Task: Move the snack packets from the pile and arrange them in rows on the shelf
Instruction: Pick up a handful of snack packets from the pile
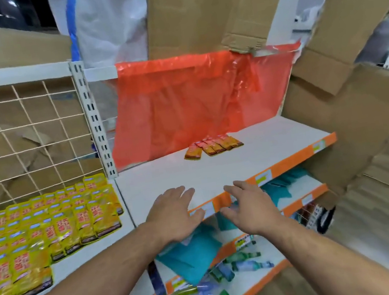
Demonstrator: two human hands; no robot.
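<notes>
Both hands empty over white shelf [253,158].
Left hand [173,214] and right hand [249,208] spread flat; orange-red foil snack packets [212,146] rowed at back.

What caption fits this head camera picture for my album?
Left hand and right hand open by a white shelf with one row of orange snack packets.

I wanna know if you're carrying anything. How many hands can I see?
2. The left hand is over the front edge of the white shelf, open and holding nothing. The right hand is just beside it, also empty. Neither is hidden.
</notes>
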